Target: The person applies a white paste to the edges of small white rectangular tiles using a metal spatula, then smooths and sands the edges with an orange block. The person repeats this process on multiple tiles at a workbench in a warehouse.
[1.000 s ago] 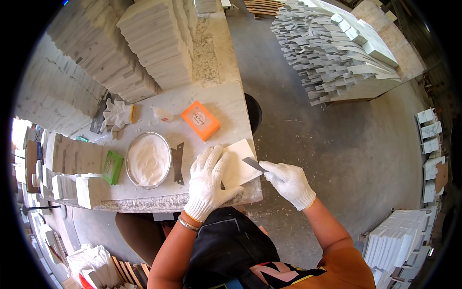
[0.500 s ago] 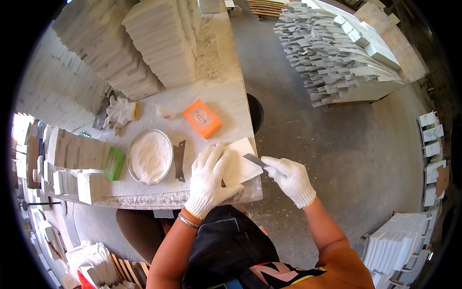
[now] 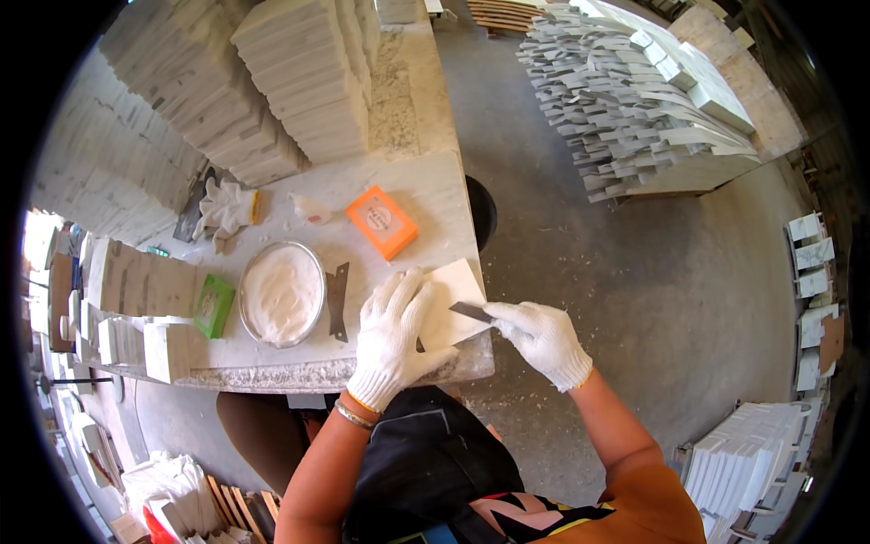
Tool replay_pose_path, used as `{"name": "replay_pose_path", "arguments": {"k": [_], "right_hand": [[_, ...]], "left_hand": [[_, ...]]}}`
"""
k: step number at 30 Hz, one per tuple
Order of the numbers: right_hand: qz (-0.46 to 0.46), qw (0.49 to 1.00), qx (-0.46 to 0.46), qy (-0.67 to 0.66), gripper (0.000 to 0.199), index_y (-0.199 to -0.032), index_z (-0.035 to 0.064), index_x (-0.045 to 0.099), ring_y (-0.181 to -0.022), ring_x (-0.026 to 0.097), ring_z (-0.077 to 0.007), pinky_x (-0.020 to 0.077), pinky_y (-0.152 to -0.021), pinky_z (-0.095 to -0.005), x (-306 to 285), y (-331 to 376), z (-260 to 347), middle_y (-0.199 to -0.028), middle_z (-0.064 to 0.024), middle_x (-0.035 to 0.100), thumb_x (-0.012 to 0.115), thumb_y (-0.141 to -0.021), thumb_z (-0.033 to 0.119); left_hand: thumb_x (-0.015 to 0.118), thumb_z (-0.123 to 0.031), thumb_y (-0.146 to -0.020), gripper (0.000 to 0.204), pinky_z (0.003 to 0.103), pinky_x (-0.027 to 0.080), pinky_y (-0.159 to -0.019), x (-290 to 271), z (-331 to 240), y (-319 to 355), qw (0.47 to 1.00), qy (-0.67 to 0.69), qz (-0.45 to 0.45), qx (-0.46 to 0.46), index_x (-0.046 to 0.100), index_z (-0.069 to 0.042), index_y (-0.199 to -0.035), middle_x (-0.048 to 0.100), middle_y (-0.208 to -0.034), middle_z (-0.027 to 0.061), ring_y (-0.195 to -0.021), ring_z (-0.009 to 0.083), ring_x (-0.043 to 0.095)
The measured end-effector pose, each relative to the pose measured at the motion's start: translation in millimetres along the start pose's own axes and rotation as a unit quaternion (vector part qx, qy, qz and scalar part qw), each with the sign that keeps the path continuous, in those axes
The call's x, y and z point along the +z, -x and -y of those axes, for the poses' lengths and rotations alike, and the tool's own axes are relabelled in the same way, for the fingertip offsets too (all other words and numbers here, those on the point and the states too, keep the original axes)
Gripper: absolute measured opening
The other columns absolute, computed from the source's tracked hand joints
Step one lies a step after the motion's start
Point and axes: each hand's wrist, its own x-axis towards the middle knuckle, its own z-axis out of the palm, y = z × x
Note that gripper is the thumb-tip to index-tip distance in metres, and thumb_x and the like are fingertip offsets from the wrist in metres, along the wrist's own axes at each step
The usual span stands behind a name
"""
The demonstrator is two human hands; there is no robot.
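A white stone tile (image 3: 453, 288) lies at the table's front right corner. My left hand (image 3: 391, 331), in a white knitted glove, rests flat over the tile's left part, fingers stretched and thumb spread. In my gloved right hand (image 3: 541, 340) is a thin grey metal scraper blade (image 3: 470, 312), pinched by one end. The blade's free end lies over the tile near its right edge; whether it touches is hard to tell. Left of my left hand are a second dark metal blade (image 3: 338, 302) and a round bowl of white paste (image 3: 283, 295).
An orange box (image 3: 381, 223), a small plastic piece (image 3: 310, 209) and spare gloves (image 3: 225, 210) lie farther back. A green box (image 3: 214, 306) leans by stone blocks (image 3: 167, 352). Tall stone stacks (image 3: 299, 82) stand at the far left; a pile of strips (image 3: 616, 100) stands at far right.
My right hand has shifted slightly left, carrying the scraper blade farther over the tile and a little nearer me. My left hand and the tile have stayed in place.
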Motion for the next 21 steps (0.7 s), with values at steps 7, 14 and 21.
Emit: {"name": "replay_pose_path", "arguments": {"k": [7,14,21], "right_hand": [[-0.026,1.0,-0.011,0.005,0.03,-0.118,0.0114,0.074,-0.077,0.072,-0.0295,0.0572,-0.068,-0.0366,10,3,4,-0.092,-0.0129,0.075,0.074,-0.089,0.008],[-0.063,0.998,0.016,0.006,0.029,-0.119,0.0167,0.075,-0.073,0.07,-0.0293,0.0553,-0.064,-0.0391,10,2,6,-0.085,-0.0091,0.071,0.07,-0.091,0.013],[-0.036,0.999,0.006,0.003,0.028,-0.118,0.0135,0.075,-0.078,0.073,-0.0302,0.0574,-0.067,-0.0382,17,6,19,-0.092,-0.0124,0.075,0.074,-0.09,0.01]], "left_hand": [[0.089,-0.042,-0.06,0.093,0.054,0.035,-0.116,1,1,1,1.0,0.008,-0.007,0.007,0.058,-0.006,-0.141,0.047,-0.156,0.0179,-0.143,0.043,0.042],[0.088,-0.042,-0.061,0.093,0.055,0.035,-0.116,1,0,0,1.0,-0.001,-0.01,0.007,0.058,-0.006,-0.14,0.049,-0.154,0.0177,-0.143,0.0414,0.043],[0.088,-0.042,-0.061,0.093,0.054,0.035,-0.116,0,-1,2,1.0,0.002,-0.013,0.012,0.058,-0.006,-0.14,0.049,-0.154,0.0183,-0.142,0.0428,0.043]]}}
